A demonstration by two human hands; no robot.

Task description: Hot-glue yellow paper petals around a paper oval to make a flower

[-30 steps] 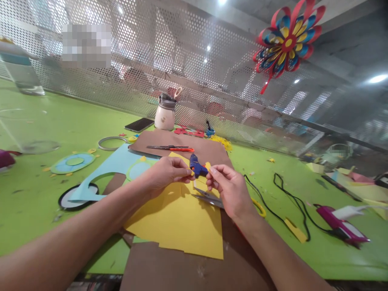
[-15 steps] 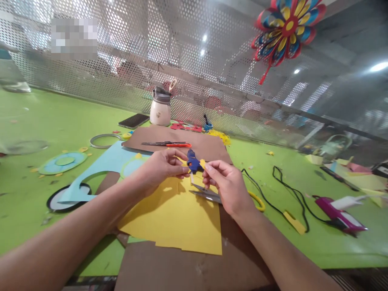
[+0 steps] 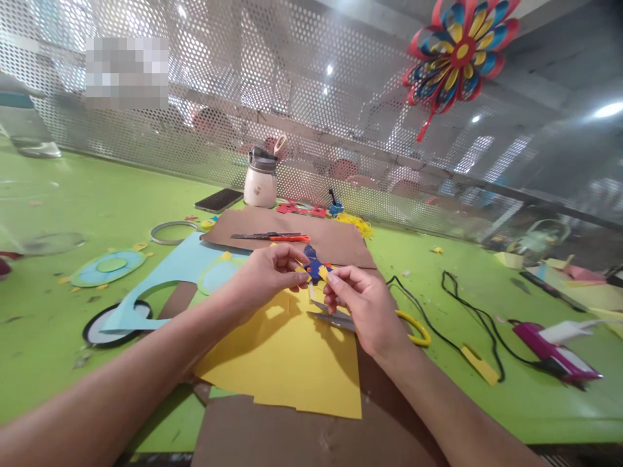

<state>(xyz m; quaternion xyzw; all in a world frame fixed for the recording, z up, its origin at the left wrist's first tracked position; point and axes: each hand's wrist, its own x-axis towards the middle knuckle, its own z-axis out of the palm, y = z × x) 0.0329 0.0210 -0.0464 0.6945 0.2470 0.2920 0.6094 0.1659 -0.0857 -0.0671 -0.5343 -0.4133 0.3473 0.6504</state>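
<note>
My left hand (image 3: 270, 277) and my right hand (image 3: 364, 305) meet above a yellow paper sheet (image 3: 292, 363), each with fingers pinched. Between the fingertips is a small yellow paper piece (image 3: 322, 273), held from both sides. Just behind the fingertips a blue glue gun (image 3: 314, 263) lies on brown cardboard (image 3: 335, 241). Under my right hand lie scissors (image 3: 335, 318) with a yellow handle (image 3: 416, 329).
A red and black box cutter (image 3: 272, 237), a white bottle (image 3: 261, 183) and a phone (image 3: 221, 200) lie further back. Light blue paper (image 3: 180, 267) and cut rings sit on the left. On the right are a black cord (image 3: 462, 318) and a pink glue gun (image 3: 555, 353). A perforated metal wall (image 3: 311, 130) closes off the green table (image 3: 97, 207).
My fingertips have drawn closer together around the small yellow piece, which now sits in front of the blue glue gun. The view shifted slightly.
</note>
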